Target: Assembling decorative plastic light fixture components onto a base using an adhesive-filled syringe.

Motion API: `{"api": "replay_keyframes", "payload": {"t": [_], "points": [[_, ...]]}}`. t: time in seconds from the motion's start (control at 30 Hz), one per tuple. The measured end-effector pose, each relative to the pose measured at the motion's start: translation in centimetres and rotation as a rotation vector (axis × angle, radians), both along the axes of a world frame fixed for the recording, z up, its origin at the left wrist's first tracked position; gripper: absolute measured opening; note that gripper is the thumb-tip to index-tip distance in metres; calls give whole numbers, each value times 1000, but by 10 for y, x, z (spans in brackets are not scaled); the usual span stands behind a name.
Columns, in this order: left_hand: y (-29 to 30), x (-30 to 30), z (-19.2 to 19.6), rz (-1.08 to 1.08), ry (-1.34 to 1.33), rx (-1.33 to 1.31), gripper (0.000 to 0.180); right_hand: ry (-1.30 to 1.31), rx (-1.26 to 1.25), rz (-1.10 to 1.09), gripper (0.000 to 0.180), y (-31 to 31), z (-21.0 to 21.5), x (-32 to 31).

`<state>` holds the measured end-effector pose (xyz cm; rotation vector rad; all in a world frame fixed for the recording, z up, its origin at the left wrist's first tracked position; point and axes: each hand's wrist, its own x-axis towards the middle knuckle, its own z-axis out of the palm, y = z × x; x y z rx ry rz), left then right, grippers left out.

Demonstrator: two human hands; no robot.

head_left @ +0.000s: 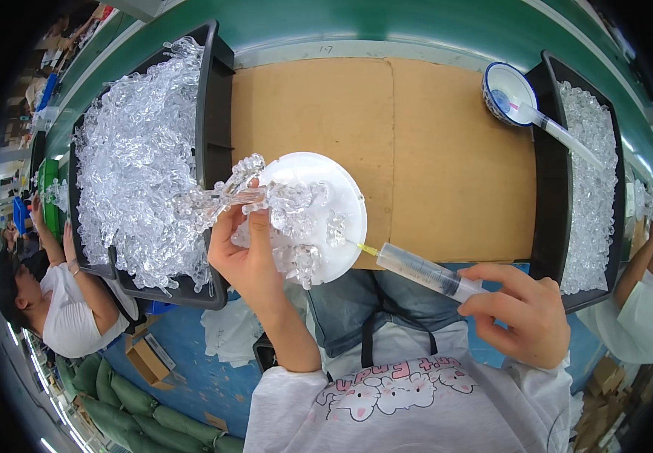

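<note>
My left hand (249, 253) pinches a clear plastic piece (232, 198) with branching, knobby ends, holding it above a round white plate (350, 198). More small clear pieces (298, 260) show over the near part of the plate; whether they are joined to the held one I cannot tell. In my right hand (519, 309) is a syringe (424, 272) with a clear barrel and a thin yellow-green tip. That tip points left, close to a clear piece (337, 229) over the plate's right side; contact between them is too small to make out.
A black bin (219, 113) heaped with clear plastic pieces stands at the left. Another black bin (553, 174) with smaller clear pieces is at the right. Beside it a blue-and-white bowl (492, 98) holds a second syringe (564, 136). Brown cardboard (454, 166) covers the table. People sit on both sides.
</note>
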<state>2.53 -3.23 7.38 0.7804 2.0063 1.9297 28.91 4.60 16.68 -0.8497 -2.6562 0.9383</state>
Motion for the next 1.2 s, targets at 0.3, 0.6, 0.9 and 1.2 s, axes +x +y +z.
{"api": "replay_keyframes", "payload": {"t": [0.3,0.6,0.9,1.2], "points": [[0,-2,-7,-41,-299,180,31,76,-30,-100,22,0,2,6],[-1,-7,-31,-89,-470,217,31,323,-83,-376,21,1,-21,19],[25,-11,-29,5,-323,163,20,544,-507,-594,21,12,-79,23],[107,-28,-65,2,195,-83,22,637,-643,-682,16,20,-148,9]]}}
